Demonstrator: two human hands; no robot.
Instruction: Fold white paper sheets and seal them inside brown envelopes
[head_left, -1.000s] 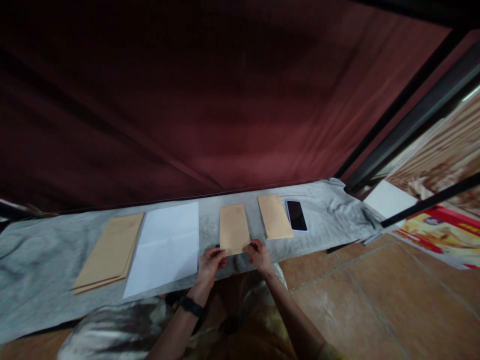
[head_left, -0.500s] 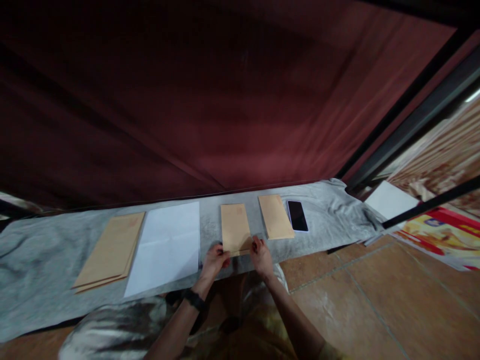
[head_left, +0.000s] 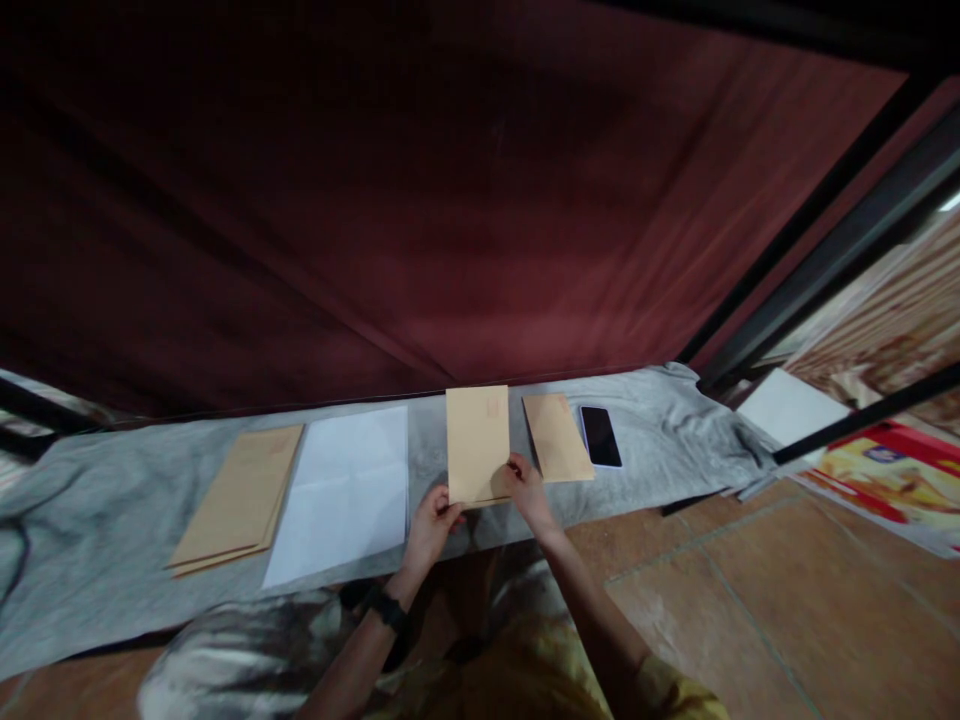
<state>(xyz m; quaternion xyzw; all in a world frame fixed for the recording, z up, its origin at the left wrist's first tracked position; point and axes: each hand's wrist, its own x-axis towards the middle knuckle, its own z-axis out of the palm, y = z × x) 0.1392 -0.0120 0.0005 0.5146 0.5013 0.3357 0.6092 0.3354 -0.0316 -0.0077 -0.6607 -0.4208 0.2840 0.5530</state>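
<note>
Both my hands hold a brown paper envelope [head_left: 478, 440] near its lower end, tilted up a little off the grey cloth. My left hand [head_left: 433, 522] pinches the lower left corner, with a dark watch on that wrist. On the lower right edge my right hand [head_left: 527, 490] has its fingers closed. A small reddish print shows in the envelope's upper right corner. Close by on the right lies another brown envelope [head_left: 559, 437]. White paper sheets [head_left: 341, 495] lie to the left, and beyond them a stack of brown envelopes [head_left: 236, 495].
A phone [head_left: 601, 436] lies right of the envelopes on the grey cloth [head_left: 690, 430]. Behind rises a dark red fabric panel [head_left: 480, 250]. Dark metal bars [head_left: 810, 220] slant at the right. A colourful red and yellow box [head_left: 892, 480] rests by the tiled floor [head_left: 712, 600].
The held envelope has risen and tilted up toward me. My right hand has slid slightly up along its right edge. The view has shifted a little.
</note>
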